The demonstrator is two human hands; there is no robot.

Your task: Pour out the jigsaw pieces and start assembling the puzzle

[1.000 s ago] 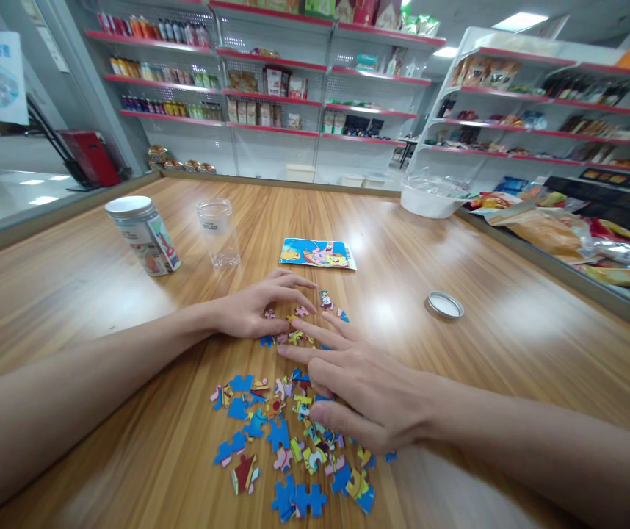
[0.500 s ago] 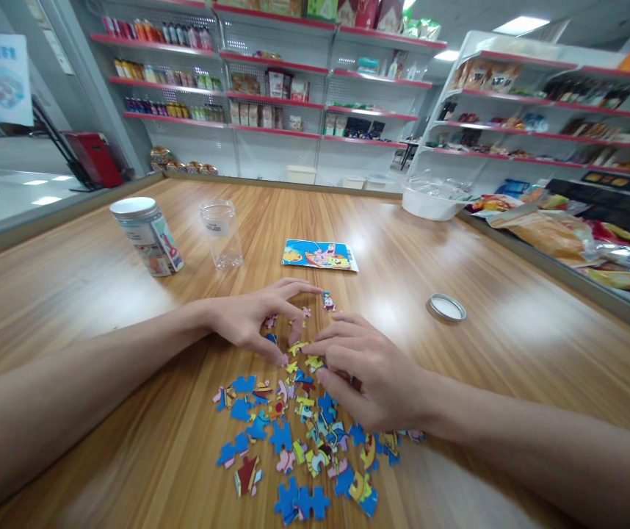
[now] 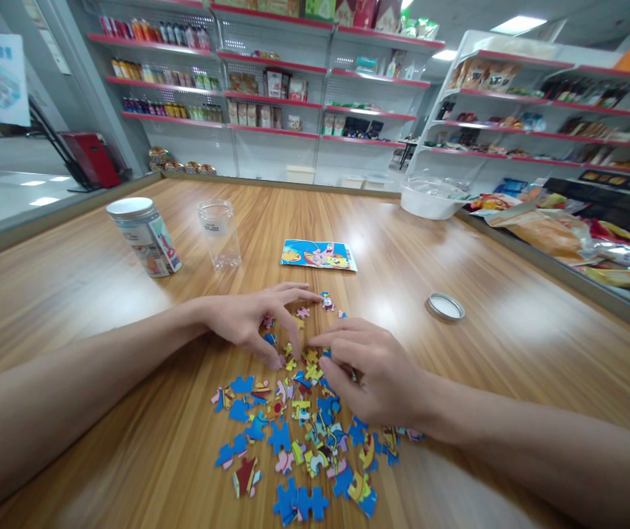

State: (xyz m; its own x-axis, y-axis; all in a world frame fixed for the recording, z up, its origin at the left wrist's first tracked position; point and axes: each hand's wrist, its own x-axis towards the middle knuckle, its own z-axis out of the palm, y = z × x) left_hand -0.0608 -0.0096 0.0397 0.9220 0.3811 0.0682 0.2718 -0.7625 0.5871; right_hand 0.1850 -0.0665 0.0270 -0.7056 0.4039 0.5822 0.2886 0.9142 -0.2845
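On the wooden table, loose jigsaw pieces (image 3: 279,437) in blue, yellow, pink and dark red lie scattered between and below my hands. My left hand (image 3: 252,319) is open over the upper left of the pile. Its thumb and index finger are apart, their tips down among small pieces, and another fingertip reaches a joined-looking piece with a cartoon face (image 3: 327,301). My right hand (image 3: 373,371) is open at the right side of the pile, index finger stretched out and thumb apart, close to some yellow pieces (image 3: 313,369). Its palm hides the pieces beneath.
Beyond my hands lies a cartoon picture card (image 3: 319,255). A lidded printed canister (image 3: 147,239) and a clear jar (image 3: 221,239) stand at the left. A round metal-rimmed lid (image 3: 446,307) and a white basin (image 3: 430,202) are at the right, near bagged goods (image 3: 562,235).
My right hand has drawn slightly right and up, uncovering yellow pieces. My left index finger and thumb have shifted slightly downward. Some yellow pieces between the hands have moved.
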